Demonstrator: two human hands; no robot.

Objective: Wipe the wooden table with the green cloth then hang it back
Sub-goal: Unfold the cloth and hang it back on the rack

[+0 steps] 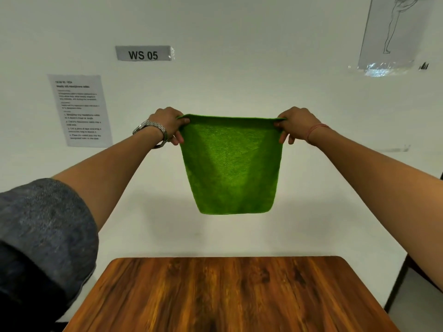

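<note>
Head view: left hand (167, 123) and right hand (296, 123) each pinch a top corner of the green cloth (230, 164), stretched flat before the white wall, well above the wooden bench (230, 295). No hook visible; keep the top edge level.

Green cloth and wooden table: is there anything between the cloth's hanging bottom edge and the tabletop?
Nothing. In the head view the green cloth hangs clear above the wooden table; only bare white wall shows between them.

White wall (239, 68), grey "WS 05" sign (143, 53), printed instruction sheet (80, 110), line-drawing poster (393, 32) upper right
</note>
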